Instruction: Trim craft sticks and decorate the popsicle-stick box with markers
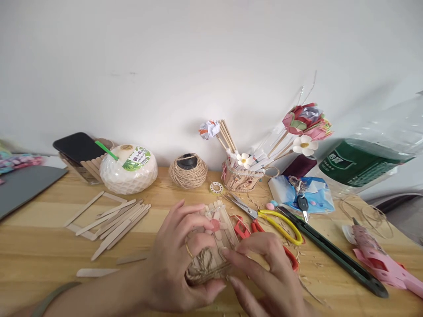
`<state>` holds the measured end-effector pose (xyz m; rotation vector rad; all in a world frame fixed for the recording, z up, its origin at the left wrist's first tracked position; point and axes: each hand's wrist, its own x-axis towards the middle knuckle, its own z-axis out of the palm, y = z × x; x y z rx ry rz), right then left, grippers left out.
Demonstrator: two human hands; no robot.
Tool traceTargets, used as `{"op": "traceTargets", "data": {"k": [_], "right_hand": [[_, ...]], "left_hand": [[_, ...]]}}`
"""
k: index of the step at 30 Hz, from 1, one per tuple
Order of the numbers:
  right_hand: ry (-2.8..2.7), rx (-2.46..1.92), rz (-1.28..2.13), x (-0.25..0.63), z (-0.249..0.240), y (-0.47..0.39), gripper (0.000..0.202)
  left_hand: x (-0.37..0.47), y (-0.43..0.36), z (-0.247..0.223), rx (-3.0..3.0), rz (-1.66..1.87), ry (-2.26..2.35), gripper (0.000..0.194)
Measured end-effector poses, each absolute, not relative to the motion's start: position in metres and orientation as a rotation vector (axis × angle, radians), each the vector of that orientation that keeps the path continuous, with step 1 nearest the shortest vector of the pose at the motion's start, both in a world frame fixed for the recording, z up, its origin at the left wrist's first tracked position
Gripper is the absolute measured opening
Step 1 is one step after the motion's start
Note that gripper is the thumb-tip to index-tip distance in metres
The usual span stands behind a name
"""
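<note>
My left hand [180, 251] wraps around a small craft-stick piece [228, 229], gripping it by its left side and lower edge. A stick flower with a pink round centre [215, 225] decorates its face. Below that sits a twine bow [202, 263], and twine runs along the lower edge. At the lower right corner, my right hand [269, 268] has its index finger on the face and its thumb below the edge, pinching the corner. Whether a loose twine end lies between these fingertips cannot be made out.
Loose craft sticks [120, 224] lie at left. Behind stand a wrapped coconut [128, 176], a twine ball [188, 174] and a flower basket [243, 178]. Yellow-handled scissors [280, 224], a dark green bar-shaped tool [333, 253] and a pink glue gun [380, 259] lie at right.
</note>
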<state>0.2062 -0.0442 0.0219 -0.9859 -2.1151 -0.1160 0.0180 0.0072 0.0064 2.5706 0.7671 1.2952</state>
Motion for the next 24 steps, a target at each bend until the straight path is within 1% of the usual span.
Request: {"op": "traceTargets", "data": {"k": [6,10,13,19,24], "right_hand": [[-2.099,-0.951,0.020,0.2079,0.0220,-0.0473,0.013],[-2.089,-1.041,-0.013,0.2100,0.0183,-0.0475,0.017],[-2.111,-0.997,-0.061,0.2091,0.0186,-0.0452,0.022],[-2.106,-0.904,0.000,0.2073,0.0259,-0.0445,0.014],[-1.974,-0.982,0.027,0.2083,0.0245,-0.0424,0.018]], "left_hand": [[0.0164,0.0066,0.0059,2.584,1.293,0.752,0.039],[0.0169,0.0061,0.0052,2.581,1.291,0.762,0.037],[0.0177,0.0065,0.0052,2.573,1.295,0.760,0.035],[0.0181,0.0084,0.0061,2.569,1.292,0.748,0.036],[0.0181,0.0078,0.0057,2.557,1.298,0.743,0.036]]}}
